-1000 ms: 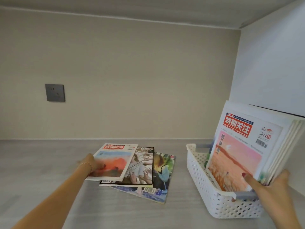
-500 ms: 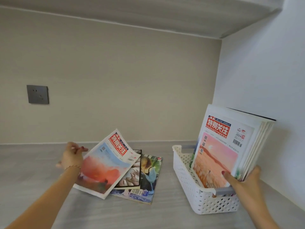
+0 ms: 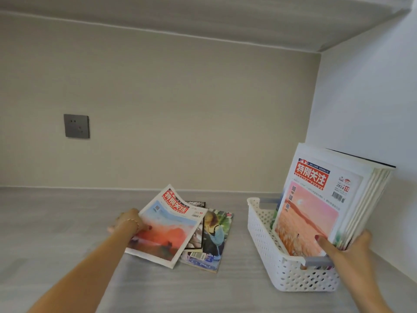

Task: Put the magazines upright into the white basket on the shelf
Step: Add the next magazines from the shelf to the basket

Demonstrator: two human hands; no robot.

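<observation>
soft, even, fairly bright light, faint shadows, slight overall blur, wide-angle bowing at the edges

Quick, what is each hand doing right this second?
Left hand: grips the top loose magazine by its left edge.
Right hand: holds the upright magazines in the white basket.

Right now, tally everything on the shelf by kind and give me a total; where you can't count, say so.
Loose magazines on the shelf board: 3, the top one gripped by the left hand
White basket: 1
Upright stack of magazines in the basket, held by the right hand: several, exact number unclear
Wall socket: 1
Total: 5, plus the stack
</observation>
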